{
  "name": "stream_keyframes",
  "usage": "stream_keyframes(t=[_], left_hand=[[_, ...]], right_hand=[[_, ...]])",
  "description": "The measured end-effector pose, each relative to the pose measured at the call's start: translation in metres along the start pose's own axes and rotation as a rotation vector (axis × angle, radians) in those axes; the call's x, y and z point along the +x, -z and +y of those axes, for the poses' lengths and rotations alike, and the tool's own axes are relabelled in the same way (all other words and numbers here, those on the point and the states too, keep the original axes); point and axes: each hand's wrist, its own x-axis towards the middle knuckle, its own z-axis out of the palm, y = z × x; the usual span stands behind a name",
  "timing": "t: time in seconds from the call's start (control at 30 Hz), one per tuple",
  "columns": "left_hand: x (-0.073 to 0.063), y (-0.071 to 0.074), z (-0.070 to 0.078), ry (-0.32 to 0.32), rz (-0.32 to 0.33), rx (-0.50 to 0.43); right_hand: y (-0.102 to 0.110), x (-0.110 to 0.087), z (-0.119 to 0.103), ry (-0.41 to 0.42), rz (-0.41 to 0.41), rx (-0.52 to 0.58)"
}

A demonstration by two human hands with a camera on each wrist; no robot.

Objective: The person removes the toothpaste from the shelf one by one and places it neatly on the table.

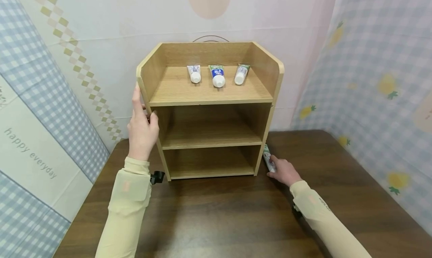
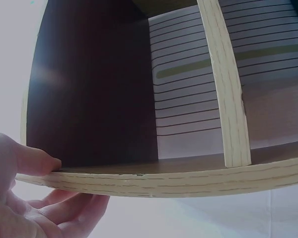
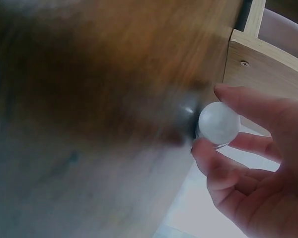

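A: Where's the tube [image 1: 268, 158] relative to the shelf [image 1: 189, 95]?
B: Outside it on the right, just beside the lower part of the right side panel [image 3: 258, 59], down near the table [image 1: 216, 216]. Can't tell if the tube rests on the wood or is slightly raised

A: Direction from the right hand [image 1: 284, 171]?
B: Ahead of it and inward, so the tube sits between hand and shelf

A: Long axis?
B: Roughly back to front along the shelf's side, cap [image 3: 218, 123] toward the person, other end toward the shelf's back

A: Nearer hand?
B: Right, clearly. Left hand [image 1: 142, 132] is across at the shelf's left side, panel edge [image 2: 154, 184] between thumb and fingers, a light grip

A: Right hand state?
B: Mostly closed, thumb and fingers on opposite sides of the tube near its cap, reads as a pinch. How firm, can't tell

A: Looks?
B: Slim pale body, green at the far end, some print too small to read. Cap is round, plain white. Three more tubes [image 1: 217, 72] lie on the shelf's top board, caps toward its front edge
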Motion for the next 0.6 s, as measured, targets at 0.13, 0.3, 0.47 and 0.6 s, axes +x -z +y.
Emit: stream_keyframes(t=[0.13, 0.3, 0.47, 0.6], left_hand=[[-0.001, 0.001, 0.0, 0.004, -0.001, 0.007], [0.0, 0.002, 0.001, -0.001, -0.003, 0.013], [0.002, 0.001, 0.002, -0.014, 0.008, 0.007], [0.001, 0.002, 0.002, -0.01, -0.005, 0.007]], right_hand=[[-0.003, -0.001, 0.0, -0.014, -0.008, -0.004], [-0.004, -0.002, 0.002, -0.017, -0.018, -0.015], [0.008, -0.005, 0.004, -0.038, -0.016, 0.014], [0.025, -0.012, 0.002, -0.076, 0.045, 0.044]])
